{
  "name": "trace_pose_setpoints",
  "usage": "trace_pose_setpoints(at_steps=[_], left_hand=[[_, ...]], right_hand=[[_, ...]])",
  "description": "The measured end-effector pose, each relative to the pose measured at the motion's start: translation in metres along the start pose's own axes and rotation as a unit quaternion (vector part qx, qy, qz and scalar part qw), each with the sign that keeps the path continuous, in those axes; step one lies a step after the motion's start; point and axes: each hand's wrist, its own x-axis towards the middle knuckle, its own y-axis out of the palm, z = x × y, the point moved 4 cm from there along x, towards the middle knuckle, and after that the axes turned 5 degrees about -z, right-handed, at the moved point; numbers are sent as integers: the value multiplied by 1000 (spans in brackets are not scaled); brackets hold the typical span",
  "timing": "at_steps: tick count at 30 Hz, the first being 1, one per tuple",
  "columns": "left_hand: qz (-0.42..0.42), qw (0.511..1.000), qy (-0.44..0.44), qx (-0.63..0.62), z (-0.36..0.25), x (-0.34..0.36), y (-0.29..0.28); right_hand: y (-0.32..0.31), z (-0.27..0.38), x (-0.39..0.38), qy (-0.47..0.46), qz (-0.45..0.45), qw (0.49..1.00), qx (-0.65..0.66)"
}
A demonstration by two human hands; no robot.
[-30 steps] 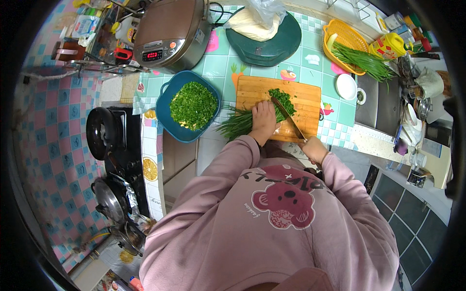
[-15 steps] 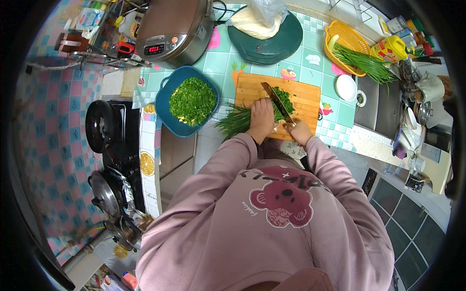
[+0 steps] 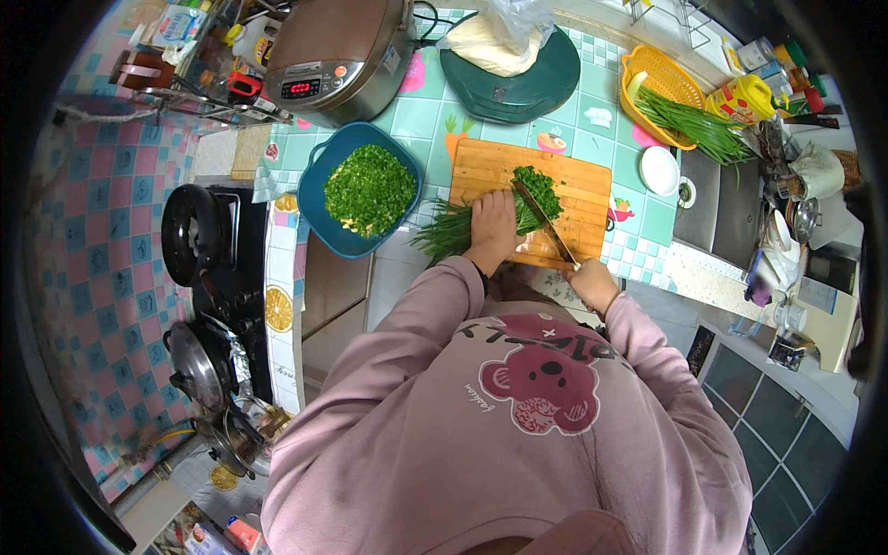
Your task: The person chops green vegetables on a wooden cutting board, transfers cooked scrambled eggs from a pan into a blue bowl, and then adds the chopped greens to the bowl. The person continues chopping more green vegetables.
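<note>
My left hand [image 3: 492,225], fingers bent together, grips a bunch of long green chives [image 3: 442,231] on the wooden cutting board [image 3: 585,185]. My right hand [image 3: 590,283] is closed on the handle of a knife at the board's near right edge. The knife's blade [image 3: 552,227] lies diagonally across the bunch, just right of my left fingers, its tip beside a pile of chopped chives [image 3: 536,190]. A blue plastic basin [image 3: 334,235] holding a heap of finely chopped greens [image 3: 370,187] sits left of the board.
A rice cooker [image 3: 335,51] and a dark green lidded item [image 3: 513,92] with bagged dough [image 3: 490,51] stand behind. A yellow basket [image 3: 657,65] of chives, a white dish [image 3: 659,170] and a sink [image 3: 726,213] are right. Pans [image 3: 199,365] and stove [image 3: 239,277] are left.
The knife and my right hand went up and left, then came back down and right toward the board's near edge. My left hand stays on the bunch.
</note>
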Motion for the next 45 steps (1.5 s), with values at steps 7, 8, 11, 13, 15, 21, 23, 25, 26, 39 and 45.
trace_pose_setpoints(at_steps=[7, 8, 11, 13, 15, 21, 23, 25, 26, 39, 45], left_hand=[[3, 1000, 19, 11, 2, 3, 6], [2, 1000, 20, 12, 2, 3, 6], [-4, 1000, 21, 12, 2, 3, 6], [-13, 1000, 23, 15, 2, 2, 5], [-23, 999, 25, 13, 2, 1, 4], [-22, 999, 20, 22, 2, 1, 7], [-17, 1000, 13, 21, 1, 3, 7], [-13, 1000, 5, 20, -1, 4, 8], [-6, 1000, 3, 23, -2, 5, 8], [19, 1000, 5, 24, -2, 9, 7], [1, 1000, 4, 3, -1, 7, 7]], right_hand=[[28, -17, 56, 18, 82, 996, 23], [35, -20, 68, 43, 112, 991, 60], [49, 2, 94, -212, -1, 972, -105], [52, 3, 99, -133, -47, 988, -67], [49, 6, 92, -50, -57, 997, 20], [13, 17, 47, -4, 16, 990, 139], [1, 13, 25, 1, -13, 995, 100], [-4, 13, 7, -28, -33, 996, 74], [-6, 11, -1, -34, -31, 996, 71], [19, 2, 47, -10, 94, 995, -31], [39, 24, 90, -110, -45, 986, -118]])
